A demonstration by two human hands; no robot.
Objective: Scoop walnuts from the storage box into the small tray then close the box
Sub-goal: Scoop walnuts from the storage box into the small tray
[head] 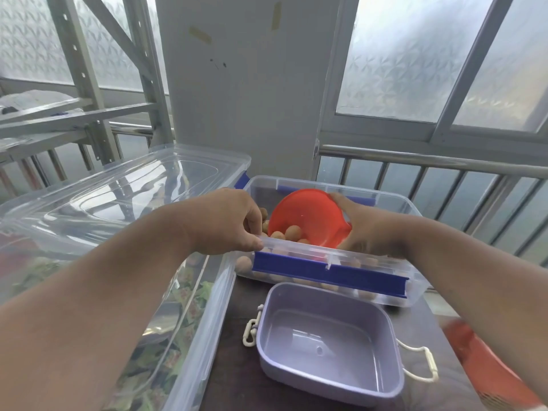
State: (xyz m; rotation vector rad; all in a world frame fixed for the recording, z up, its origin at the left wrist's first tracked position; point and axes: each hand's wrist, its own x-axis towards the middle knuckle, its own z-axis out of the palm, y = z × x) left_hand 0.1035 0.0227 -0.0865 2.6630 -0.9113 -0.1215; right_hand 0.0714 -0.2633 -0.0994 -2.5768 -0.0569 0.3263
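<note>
A clear storage box (410,292) with blue latches stands open on the dark table and holds several walnuts (292,232). My left hand (225,221) pinches the box's near rim at its left corner. Inside the box, my right hand (364,226) grips a red scoop (308,216) tilted among the walnuts, with a few nuts in its mouth. In front of the box sits the small lavender tray (332,390), with nothing in it and white cord handles at its sides.
The box's clear lid (118,203) lies to the left on a second clear container (192,336) over patterned cloth. A metal railing (444,161) and frosted windows run behind. A red object (486,357) lies at the table's right edge.
</note>
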